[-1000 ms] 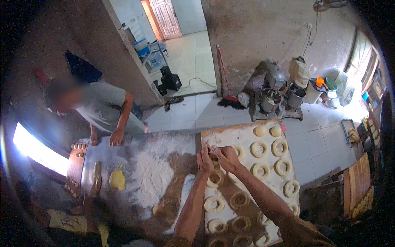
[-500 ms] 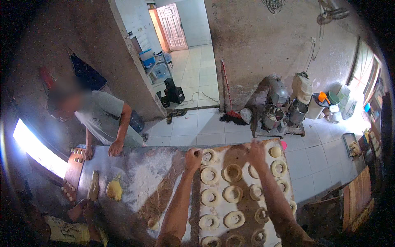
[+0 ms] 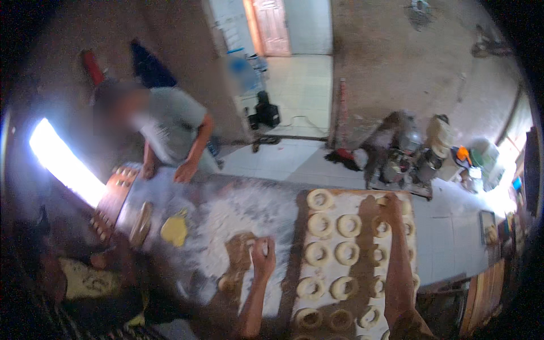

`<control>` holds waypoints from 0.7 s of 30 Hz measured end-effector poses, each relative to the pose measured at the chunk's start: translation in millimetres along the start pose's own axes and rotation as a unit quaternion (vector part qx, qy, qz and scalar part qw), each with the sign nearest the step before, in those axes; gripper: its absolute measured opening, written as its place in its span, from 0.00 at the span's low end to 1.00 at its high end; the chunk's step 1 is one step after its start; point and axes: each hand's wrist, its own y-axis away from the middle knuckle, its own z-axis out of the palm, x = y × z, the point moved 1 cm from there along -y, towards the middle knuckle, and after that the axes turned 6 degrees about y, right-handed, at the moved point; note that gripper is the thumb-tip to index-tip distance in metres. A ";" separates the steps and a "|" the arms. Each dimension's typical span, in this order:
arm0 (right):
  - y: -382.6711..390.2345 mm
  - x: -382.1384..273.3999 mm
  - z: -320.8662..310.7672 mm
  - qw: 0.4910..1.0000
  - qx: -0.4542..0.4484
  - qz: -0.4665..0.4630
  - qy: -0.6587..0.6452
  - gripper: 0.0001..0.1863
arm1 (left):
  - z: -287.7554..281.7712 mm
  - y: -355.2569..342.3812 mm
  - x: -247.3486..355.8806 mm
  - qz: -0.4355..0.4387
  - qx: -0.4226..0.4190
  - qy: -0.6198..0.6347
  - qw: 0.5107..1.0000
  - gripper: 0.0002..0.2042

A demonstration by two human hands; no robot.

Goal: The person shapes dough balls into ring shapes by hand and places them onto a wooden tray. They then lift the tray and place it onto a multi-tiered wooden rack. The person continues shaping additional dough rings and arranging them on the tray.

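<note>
My left hand [image 3: 262, 256] is over the floured table [image 3: 226, 207], left of the board. Its fingers are curled closed; what they hold, if anything, is too blurred to make out. My right hand [image 3: 391, 208] reaches to the far end of the floured board [image 3: 300, 269], low over it beside a small pale piece of dough [image 3: 382, 200]. Motion blur hides how its fingers are set. Rows of dough rings [image 3: 347, 253] lie on this board, and my right forearm covers part of them.
A yellow dough lump [image 3: 174, 229] lies on the table to the left. Across the table stands a co-worker [image 3: 175, 122]; another person [image 3: 93, 277] is at the near left. A wooden board [image 3: 120, 184] carries small dough balls. Mixers [image 3: 405, 139] stand beyond the table.
My left hand has moved from the board's far left corner back over the floured table. My right hand stays near the board's far end. The view has shifted left.
</note>
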 end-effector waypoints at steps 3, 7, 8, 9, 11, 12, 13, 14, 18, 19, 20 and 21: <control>38.5 -65.5 -4.9 0.975 -0.055 -0.027 -0.215 0.19 | -81.0 82.6 25.4 -0.080 0.041 0.017 0.996 0.16; 133.1 -227.4 28.8 0.908 -0.291 -0.115 -0.278 0.21 | -153.5 165.5 -24.5 -0.189 -0.038 0.088 0.977 0.16; 152.0 -253.5 51.2 0.904 -0.304 -0.181 -0.239 0.22 | -164.2 171.8 -32.6 -0.168 -0.048 0.099 0.980 0.17; 169.1 -268.5 83.8 0.895 -0.315 -0.246 -0.199 0.24 | -174.5 171.0 -33.0 -0.182 -0.059 0.114 0.975 0.17; 197.1 -286.1 150.6 0.896 -0.262 -0.321 -0.157 0.27 | -188.9 158.6 -15.9 -0.200 -0.065 0.143 0.967 0.17; 210.7 -301.5 168.4 0.889 -0.234 -0.369 -0.137 0.29 | -197.4 151.5 -5.2 -0.209 -0.056 0.157 0.964 0.17; 222.0 -315.9 166.4 0.896 -0.191 -0.397 -0.054 0.30 | -204.9 147.0 4.3 -0.218 -0.044 0.170 0.960 0.17; 225.6 -329.0 157.5 0.897 -0.135 -0.420 0.027 0.31 | -207.4 143.5 -1.3 -0.219 -0.034 0.203 0.954 0.17; 223.3 -355.2 129.6 0.912 -0.204 -0.346 0.081 0.28 | -194.6 132.8 -50.7 -0.190 -0.039 0.276 0.941 0.18; 225.1 -345.4 127.9 0.912 -0.235 -0.334 0.027 0.25 | -197.6 117.6 -41.9 -0.165 -0.048 0.217 0.961 0.18; 237.4 -333.6 129.0 0.923 -0.197 -0.326 -0.049 0.25 | -200.9 107.3 -35.6 -0.146 -0.051 0.152 0.976 0.19; 241.9 -323.9 130.5 0.927 -0.159 -0.315 -0.125 0.25 | -182.8 104.0 -48.6 -0.151 -0.020 0.208 0.966 0.19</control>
